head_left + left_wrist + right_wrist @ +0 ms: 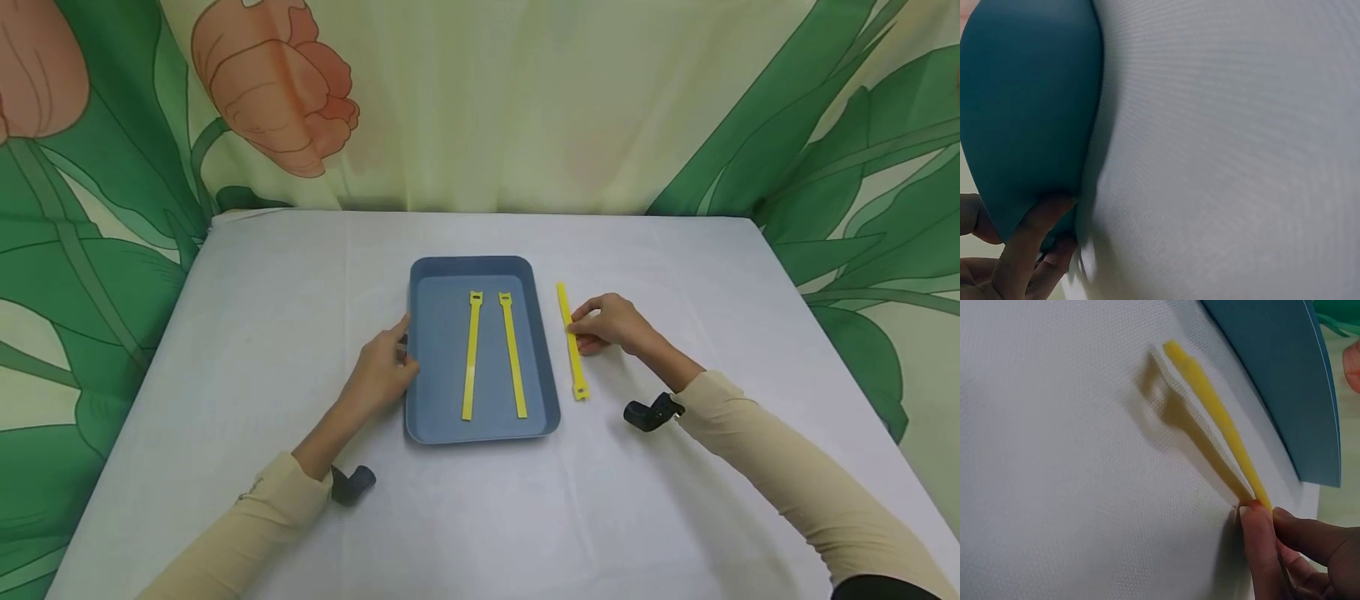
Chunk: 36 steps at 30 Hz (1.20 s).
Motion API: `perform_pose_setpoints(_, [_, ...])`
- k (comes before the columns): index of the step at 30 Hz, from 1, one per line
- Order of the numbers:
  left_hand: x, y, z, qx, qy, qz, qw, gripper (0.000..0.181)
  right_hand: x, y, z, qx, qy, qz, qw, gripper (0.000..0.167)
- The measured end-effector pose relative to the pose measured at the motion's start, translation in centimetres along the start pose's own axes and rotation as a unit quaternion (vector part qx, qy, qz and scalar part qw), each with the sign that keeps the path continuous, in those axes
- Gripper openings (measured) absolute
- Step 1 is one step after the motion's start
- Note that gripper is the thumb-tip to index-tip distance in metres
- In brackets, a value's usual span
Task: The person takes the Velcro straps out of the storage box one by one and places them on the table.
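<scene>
Across the middle of the frame, two yellow straps lie in the blue tray; a third strap is outside.
Left fingers hold the tray's left side; right fingers pinch the third strap, just right of the tray. Only the right wrist view shows its wide end off the desk.

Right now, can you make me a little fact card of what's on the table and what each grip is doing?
Tray: blue, on the white table
In tray: two yellow straps, apart
Left grip: holds the tray's left edge
Right grip: pinches a third strap, right of the tray
Third strap: slotted end toward the head picture's bottom
Behind table: flowery curtain
</scene>
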<state>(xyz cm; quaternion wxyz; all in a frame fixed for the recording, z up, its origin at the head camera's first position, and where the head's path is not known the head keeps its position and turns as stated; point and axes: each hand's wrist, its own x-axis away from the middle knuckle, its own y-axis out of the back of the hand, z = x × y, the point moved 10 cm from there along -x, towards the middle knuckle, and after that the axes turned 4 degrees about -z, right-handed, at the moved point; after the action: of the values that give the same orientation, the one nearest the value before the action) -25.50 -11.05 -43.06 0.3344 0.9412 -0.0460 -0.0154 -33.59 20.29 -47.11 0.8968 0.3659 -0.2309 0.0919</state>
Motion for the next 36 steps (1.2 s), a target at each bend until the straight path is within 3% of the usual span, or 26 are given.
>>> perform_pose_setpoints(9, [-0.09, -0.21, -0.12, -0.016, 0.005, 0.002, 0.9999, 0.065, -0.11, -0.02, -0.16, -0.005, -0.002, 0.016, 0.9999, 0.032])
perform_pose_setpoints(15, [-0.14, -0.17, -0.28, -0.017, -0.005, -0.004, 0.9998, 0.065, -0.26, 0.08, 0.04, 0.007, 0.011, 0.011, 0.9998, 0.031])
perform_pose_setpoints(25, [-0.20, -0.19, 0.00, -0.020, 0.003, -0.001, 0.9998, 0.065, -0.41, 0.03, 0.13, 0.038, 0.021, -0.001, 0.9990, 0.029])
perform_pose_setpoints(36, [-0.11, -0.16, 0.11, -0.015, 0.005, -0.003, 0.9999, 0.065, -0.34, 0.02, -0.03, 0.022, 0.036, -0.011, 0.9990, 0.027])
